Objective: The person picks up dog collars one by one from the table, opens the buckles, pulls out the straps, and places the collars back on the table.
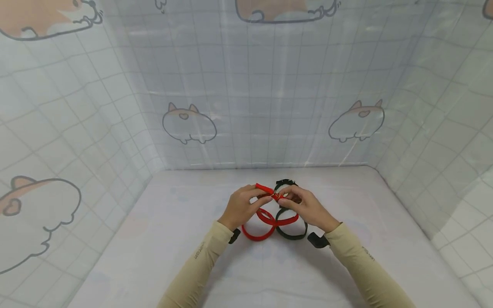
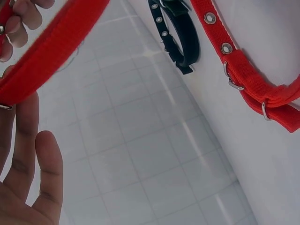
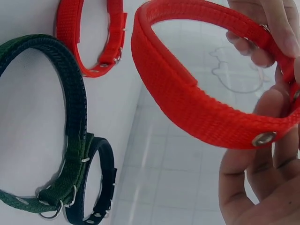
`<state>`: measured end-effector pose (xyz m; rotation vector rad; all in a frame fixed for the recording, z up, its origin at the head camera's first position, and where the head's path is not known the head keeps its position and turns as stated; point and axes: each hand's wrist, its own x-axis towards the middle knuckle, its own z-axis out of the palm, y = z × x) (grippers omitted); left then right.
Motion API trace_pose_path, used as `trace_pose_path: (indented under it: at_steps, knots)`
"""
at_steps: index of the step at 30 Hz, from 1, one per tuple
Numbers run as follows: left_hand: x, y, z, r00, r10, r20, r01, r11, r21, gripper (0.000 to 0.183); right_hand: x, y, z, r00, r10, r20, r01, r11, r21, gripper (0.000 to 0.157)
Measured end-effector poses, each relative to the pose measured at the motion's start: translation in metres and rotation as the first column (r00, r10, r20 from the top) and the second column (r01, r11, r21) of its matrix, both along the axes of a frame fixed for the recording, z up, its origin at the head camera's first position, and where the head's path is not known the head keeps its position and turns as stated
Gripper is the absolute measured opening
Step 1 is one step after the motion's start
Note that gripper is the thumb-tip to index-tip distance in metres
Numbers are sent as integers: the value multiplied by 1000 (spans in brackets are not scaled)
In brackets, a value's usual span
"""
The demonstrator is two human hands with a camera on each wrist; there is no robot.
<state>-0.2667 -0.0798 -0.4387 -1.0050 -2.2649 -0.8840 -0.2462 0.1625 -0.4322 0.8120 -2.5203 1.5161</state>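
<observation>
A red collar (image 3: 187, 112) with metal eyelets is held up above the table by both hands, its loop hanging below the fingers in the head view. My left hand (image 1: 239, 206) pinches the strap from the left. From the right, my right hand (image 1: 310, 207) pinches it close to the left fingertips, where a bit of metal shows. Fingers partly hide that section. Beneath the hands lie a second red collar (image 1: 258, 238) and a dark green collar (image 1: 292, 236), side by side. Behind the right hand is another dark collar (image 1: 284, 181).
The white tabletop (image 1: 161, 256) meets a grid-patterned curtain (image 1: 262, 128) at the back, and similar sheets rise at both sides. Black wrist devices (image 1: 318, 240) sit below the sleeves. The collars on the table have buckles and eyelets.
</observation>
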Motion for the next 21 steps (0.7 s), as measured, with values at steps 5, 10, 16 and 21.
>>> trace_pose_path:
  at_steps: [5, 10, 16, 21]
  knots:
    - [-2, -2, -1, 1000, -10, -21, 10, 1000, 3, 19, -1, 2, -3, 999, 48, -9, -48, 999, -3, 21]
    - [-2, -1, -1, 1000, -10, -15, 10, 1000, 13, 17, 1, 0, -2, 1000, 9, 25, -9, 1000, 0, 24]
    - [-1, 1, 1, 1000, -23, -11, 23, 1000, 4, 17, 0, -5, -1, 997, -70, -13, 70, 998, -4, 24]
    - [-1, 1, 1, 1000, -24, -1, 24, 1000, 10, 20, 0, -3, 1, 999, -47, -10, 47, 999, -23, 24]
